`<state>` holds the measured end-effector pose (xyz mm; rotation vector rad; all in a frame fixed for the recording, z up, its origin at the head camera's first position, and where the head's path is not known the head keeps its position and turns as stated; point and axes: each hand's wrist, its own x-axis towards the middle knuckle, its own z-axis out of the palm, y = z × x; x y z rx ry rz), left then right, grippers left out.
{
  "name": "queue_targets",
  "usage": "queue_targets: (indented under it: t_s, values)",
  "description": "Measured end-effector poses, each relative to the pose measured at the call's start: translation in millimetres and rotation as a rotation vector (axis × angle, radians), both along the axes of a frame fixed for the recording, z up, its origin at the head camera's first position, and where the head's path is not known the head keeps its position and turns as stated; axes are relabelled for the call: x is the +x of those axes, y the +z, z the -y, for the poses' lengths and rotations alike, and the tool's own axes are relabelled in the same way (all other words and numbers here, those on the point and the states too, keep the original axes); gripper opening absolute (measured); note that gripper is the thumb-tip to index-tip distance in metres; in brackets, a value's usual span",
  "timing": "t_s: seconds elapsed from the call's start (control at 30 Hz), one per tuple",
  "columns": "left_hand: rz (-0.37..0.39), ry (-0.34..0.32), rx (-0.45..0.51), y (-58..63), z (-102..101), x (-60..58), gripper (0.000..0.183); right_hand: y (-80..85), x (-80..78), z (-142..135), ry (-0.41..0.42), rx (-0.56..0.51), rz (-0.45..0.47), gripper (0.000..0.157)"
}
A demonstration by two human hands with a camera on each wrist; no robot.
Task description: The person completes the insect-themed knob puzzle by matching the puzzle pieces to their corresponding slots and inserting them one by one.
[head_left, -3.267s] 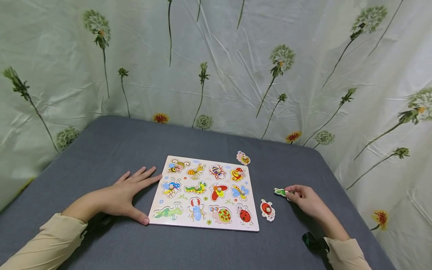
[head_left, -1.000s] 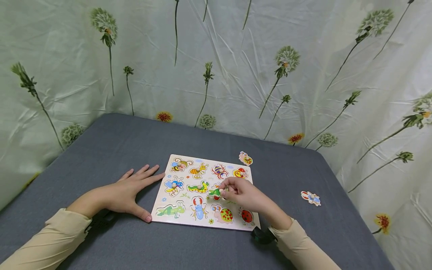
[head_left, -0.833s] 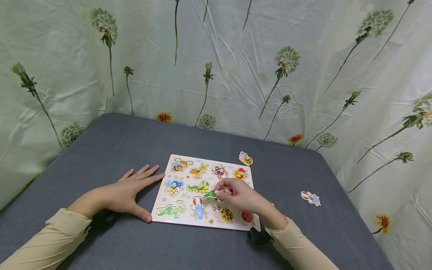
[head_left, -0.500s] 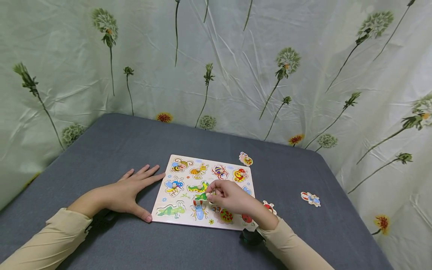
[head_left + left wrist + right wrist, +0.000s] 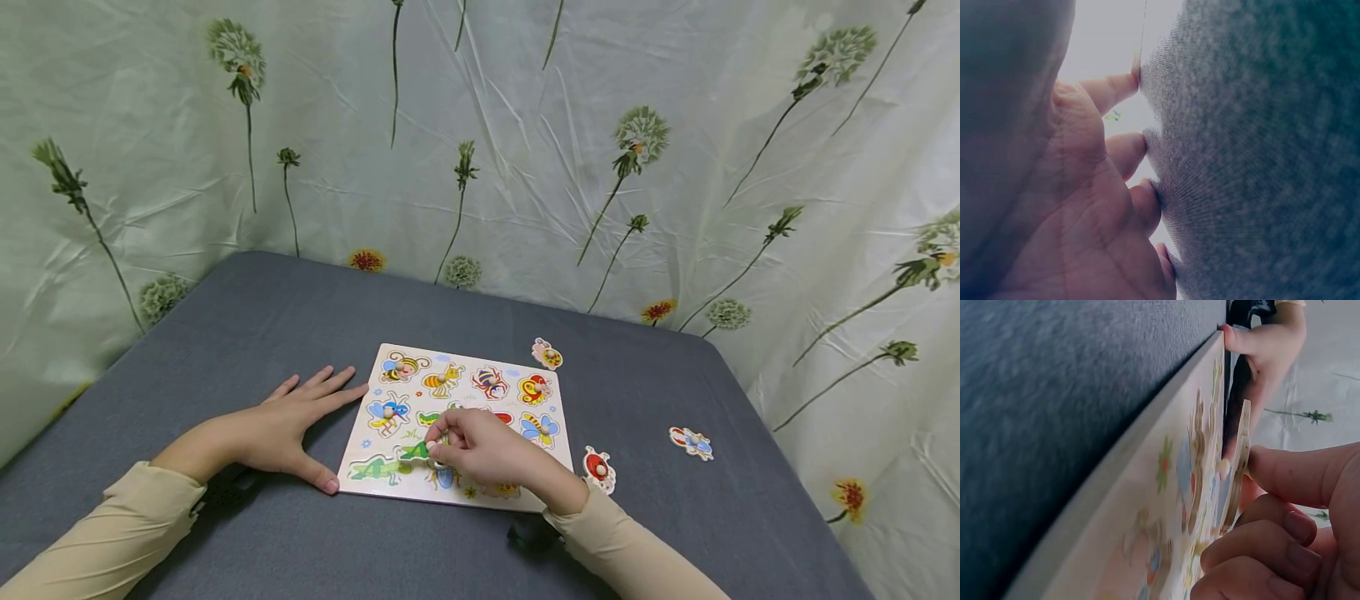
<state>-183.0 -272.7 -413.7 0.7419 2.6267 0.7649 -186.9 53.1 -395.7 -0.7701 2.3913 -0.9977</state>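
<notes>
A wooden knob puzzle board printed with insects lies on the grey table. My left hand rests with spread fingers on the cloth, thumb and index fingertip touching the board's left edge. In the left wrist view, the fingertips press on the cloth. My right hand pinches a green grasshopper puzzle piece by its knob. It is over the lower left of the board, beside the printed grasshopper recess. In the right wrist view the piece is tilted, seen edge-on above the board.
Right of the board lie a ladybug piece and, farther out, a blue and red beetle piece. A snail piece lies by the far right corner. Several pieces, such as the bee, sit in the board. A flowered curtain hangs behind.
My right hand picked up the grasshopper piece from the right side of the table and carried it left across the board to the lower left. The left hand stays at the board's edge.
</notes>
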Motion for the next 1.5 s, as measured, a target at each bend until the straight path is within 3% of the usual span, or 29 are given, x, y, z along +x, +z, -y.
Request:
queue_targets:
  t_s: [0.5,0.97,1.5]
  values:
    - [-0.020,0.003,-0.002,0.3,0,1.3,0.130,-6.1,3.7,24,0.022,-0.040,0.114,0.007]
    - [-0.020,0.002,0.005,0.6,0,2.0,0.129,-7.0,8.0,42,0.065,-0.003,0.011,0.006]
    - [-0.022,0.000,-0.004,-0.1,-1,1.3,0.129,-5.4,9.1,53,0.043,0.067,-0.029,0.003]
